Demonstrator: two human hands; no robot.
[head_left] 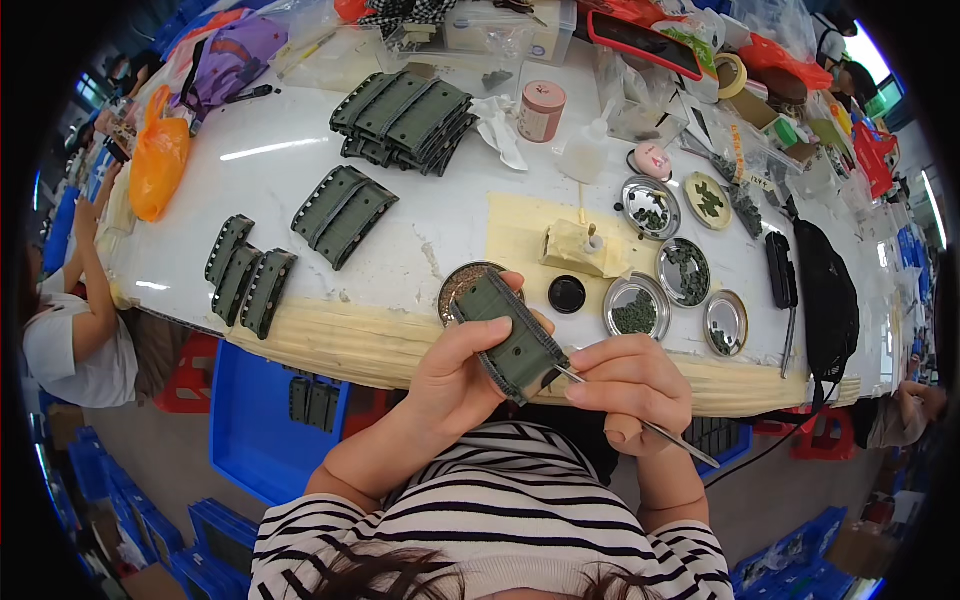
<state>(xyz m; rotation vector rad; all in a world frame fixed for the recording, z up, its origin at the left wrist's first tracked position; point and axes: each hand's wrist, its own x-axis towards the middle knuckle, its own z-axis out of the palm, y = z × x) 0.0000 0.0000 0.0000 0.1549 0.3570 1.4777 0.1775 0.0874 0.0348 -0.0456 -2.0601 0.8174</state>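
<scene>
My left hand [455, 365] is closed around a dark green, slightly curved plastic panel [507, 335], thumb on its face. The panel is held tilted above the table's front edge. In my right hand [630, 390] is a slim pair of metal tweezers [682, 443], pinched between thumb and fingers. Its tip meets the panel's right edge; what lies at the very tip is too small to tell. Partly behind the panel stands a round dish of brownish bits [452, 290]. Close by on the right are metal dishes of small green parts [634, 310] and a black round lid [567, 294].
Similar green panels lie stacked [405, 115], singly [345, 215] and in a small group [250, 275]. A taped block [583, 248], a pink jar [541, 110] and a black pouch [826, 300] rest on the table. Below is a blue bin [255, 440]. Another person [85, 330] sits left.
</scene>
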